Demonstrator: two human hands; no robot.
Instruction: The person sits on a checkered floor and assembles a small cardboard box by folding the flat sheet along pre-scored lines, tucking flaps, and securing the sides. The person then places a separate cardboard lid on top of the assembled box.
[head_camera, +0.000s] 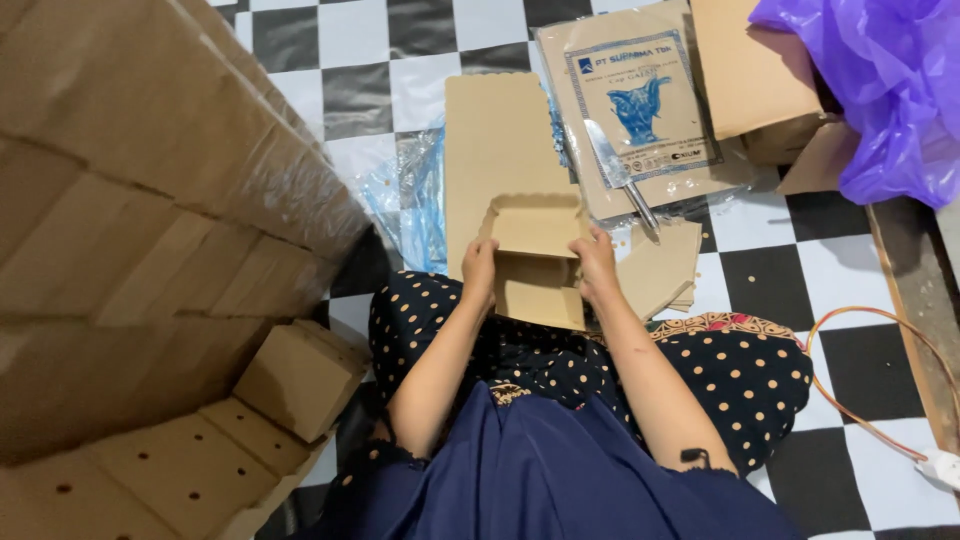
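Matt brown cardboard box (535, 255)

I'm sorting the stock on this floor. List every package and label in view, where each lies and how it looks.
Clear plastic-wrapped brown paper pack: top centre on the floor, flat, rectangular.
Blue-bordered label: on that pack, pale rectangle with a blue figure.
Folded brown cardboard box: held by left hand and right hand.
Large wrapped stack of brown cardboard: left, under clear film.
Purple plastic bag: top right, crumpled.
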